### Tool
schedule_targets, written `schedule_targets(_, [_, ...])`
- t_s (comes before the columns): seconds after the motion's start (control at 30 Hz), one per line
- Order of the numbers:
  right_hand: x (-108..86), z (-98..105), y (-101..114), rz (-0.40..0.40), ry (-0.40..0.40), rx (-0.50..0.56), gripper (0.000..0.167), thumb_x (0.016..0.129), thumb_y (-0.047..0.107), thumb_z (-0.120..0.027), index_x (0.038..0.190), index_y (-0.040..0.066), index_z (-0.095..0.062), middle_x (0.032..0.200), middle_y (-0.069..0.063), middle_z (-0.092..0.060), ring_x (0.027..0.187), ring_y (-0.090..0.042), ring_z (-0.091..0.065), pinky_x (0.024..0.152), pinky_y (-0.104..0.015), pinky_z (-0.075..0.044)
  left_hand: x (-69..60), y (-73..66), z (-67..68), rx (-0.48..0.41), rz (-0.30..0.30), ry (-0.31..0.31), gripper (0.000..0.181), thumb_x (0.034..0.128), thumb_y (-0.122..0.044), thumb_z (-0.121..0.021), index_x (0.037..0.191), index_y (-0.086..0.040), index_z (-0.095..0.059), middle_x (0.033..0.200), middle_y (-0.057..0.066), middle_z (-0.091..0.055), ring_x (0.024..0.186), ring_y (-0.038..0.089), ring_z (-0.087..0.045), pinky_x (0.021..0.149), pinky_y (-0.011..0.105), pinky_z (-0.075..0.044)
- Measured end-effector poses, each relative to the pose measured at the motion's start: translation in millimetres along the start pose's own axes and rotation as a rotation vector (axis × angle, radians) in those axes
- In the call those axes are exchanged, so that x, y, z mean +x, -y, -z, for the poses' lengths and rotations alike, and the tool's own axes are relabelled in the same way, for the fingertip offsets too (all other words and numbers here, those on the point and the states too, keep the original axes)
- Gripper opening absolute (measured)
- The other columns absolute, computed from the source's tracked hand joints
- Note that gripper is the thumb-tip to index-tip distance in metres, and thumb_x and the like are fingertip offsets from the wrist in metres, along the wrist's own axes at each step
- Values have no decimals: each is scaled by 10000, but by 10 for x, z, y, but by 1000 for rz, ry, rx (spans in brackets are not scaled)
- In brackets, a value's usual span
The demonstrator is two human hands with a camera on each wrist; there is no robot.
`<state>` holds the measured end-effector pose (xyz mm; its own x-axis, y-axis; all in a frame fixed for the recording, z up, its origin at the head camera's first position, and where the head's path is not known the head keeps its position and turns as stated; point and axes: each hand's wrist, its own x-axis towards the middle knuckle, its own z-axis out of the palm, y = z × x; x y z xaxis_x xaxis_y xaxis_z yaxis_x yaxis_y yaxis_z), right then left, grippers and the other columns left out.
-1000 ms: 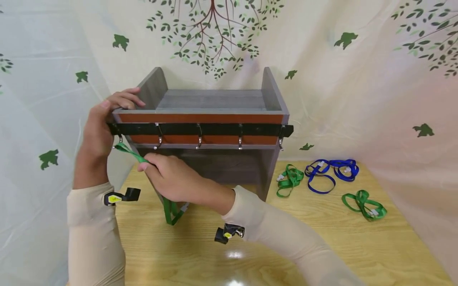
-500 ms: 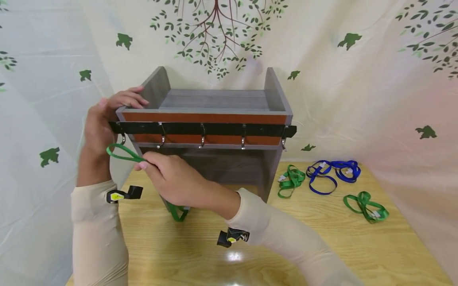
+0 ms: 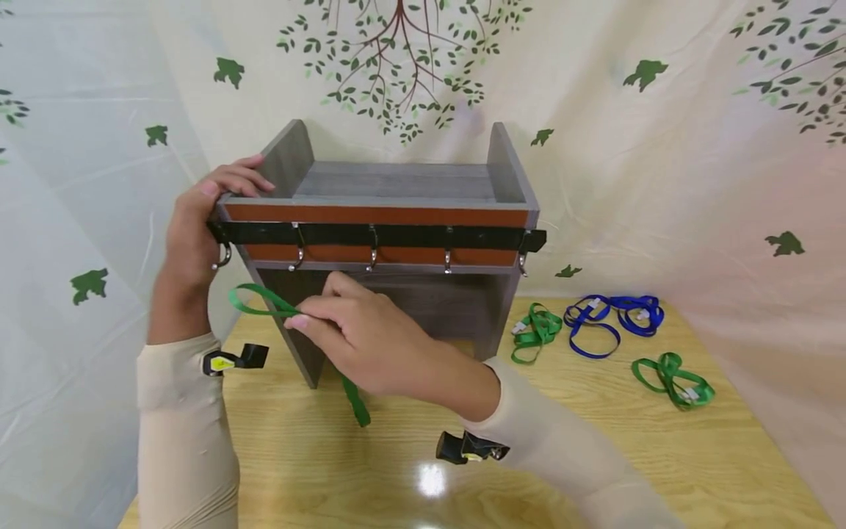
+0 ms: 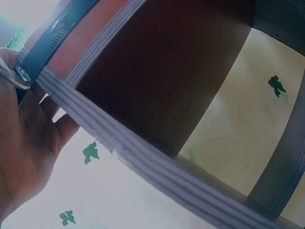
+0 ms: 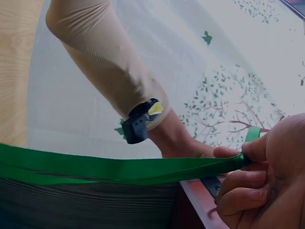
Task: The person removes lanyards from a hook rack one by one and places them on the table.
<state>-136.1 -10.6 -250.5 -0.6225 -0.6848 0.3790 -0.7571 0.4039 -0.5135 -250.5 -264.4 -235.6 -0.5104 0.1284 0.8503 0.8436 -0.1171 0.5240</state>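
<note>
My right hand (image 3: 377, 338) pinches a green lanyard (image 3: 264, 301) between thumb and fingers. One loop of it sticks out to the left, below the leftmost hook (image 3: 223, 257), and apart from it. The rest hangs under the hand; in the right wrist view the doubled green lanyard (image 5: 119, 167) runs left from the pinch. My left hand (image 3: 192, 235) grips the upper left corner of a grey wooden shelf (image 3: 410, 207), fingers over its top. In the left wrist view, that hand (image 4: 28, 148) lies against the side panel (image 4: 138, 157). A black rail (image 3: 410, 235) carries several metal hooks.
On the wooden table (image 3: 562, 455), to the right of the shelf, lie a green lanyard (image 3: 538, 327), blue lanyards (image 3: 588, 323) and another green lanyard (image 3: 674, 378). A pale curtain (image 3: 661, 184) with leaf prints hangs behind.
The green loop was at the leftmost hook and has come away from it. My right hand has moved right and slightly down with the lanyard. The left hand stays on the shelf corner.
</note>
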Motion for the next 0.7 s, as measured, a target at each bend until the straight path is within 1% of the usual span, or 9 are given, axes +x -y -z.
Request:
schedule_targets(0.13, [-119,68,-13,-14,17,20,278,1139,304,-464,1043,181,-694,844,43,-519,765,-86,-480,676,-203,-454,-1,0,-9,50,4,-13,493,1131,-192,-302,921,-25,-716,1048,12,-789,1382,290,-578,1269,355,-349])
schedule_targets(0.2, [-175,101,-23,-37,32,62,271,1138,298,-468,1000,178,-667,781,44,-493,720,-85,-471,667,-209,-443,-3,-3,-8,78,2,-15,511,1145,-197,-287,919,-31,-714,1049,-4,-792,1384,263,-586,1273,354,-351])
schedule_targets(0.33, [-281,194,-52,-123,48,177,255,1136,301,-475,1033,202,-686,670,34,-423,602,-83,-388,606,-223,-387,-5,-15,-6,95,2,-4,511,1153,-222,-298,932,-27,-714,1066,-9,-795,1401,250,-580,1297,373,-329])
schedule_targets(0.4, [-327,247,-74,-161,43,230,258,1134,301,-480,1106,217,-722,636,26,-401,558,-84,-339,573,-228,-353,-5,-16,-6,92,11,-2,501,1152,-233,-311,937,-29,-715,1076,-8,-795,1409,247,-572,1304,373,-318])
schedule_targets(0.47, [-361,298,-94,-174,37,279,268,1132,281,-484,1117,185,-734,681,32,-510,561,-93,-346,563,-232,-342,-5,-16,-7,97,12,-4,491,1148,-223,-310,938,-37,-713,1081,-11,-795,1406,239,-574,1302,369,-320])
schedule_targets(0.53, [-399,344,-118,-182,25,323,274,1123,258,-504,1029,147,-736,834,35,-688,643,-76,-514,589,-232,-385,-3,-9,-7,94,7,-11,486,1144,-210,-312,927,-25,-706,1073,-10,-796,1394,239,-583,1293,362,-330])
schedule_targets(0.57, [-421,368,-126,-188,13,352,270,1116,246,-521,1009,135,-742,930,33,-739,681,-86,-544,611,-233,-416,-3,-6,-8,95,2,-15,483,1141,-202,-312,922,-18,-702,1066,-9,-797,1388,240,-588,1287,360,-337])
schedule_targets(0.63, [-475,412,-141,-195,-6,417,251,1104,220,-546,993,114,-745,1074,12,-779,688,-110,-567,608,-238,-433,-5,-3,-11,97,-10,-22,474,1136,-194,-315,916,-18,-696,1059,-10,-798,1376,244,-597,1274,357,-351])
schedule_targets(0.7, [-542,447,-157,-183,-39,452,221,1092,185,-567,1059,109,-772,1085,0,-790,665,-117,-592,585,-244,-454,-4,1,-16,97,-16,-26,465,1134,-195,-323,911,-23,-694,1053,-9,-799,1372,253,-599,1268,356,-355])
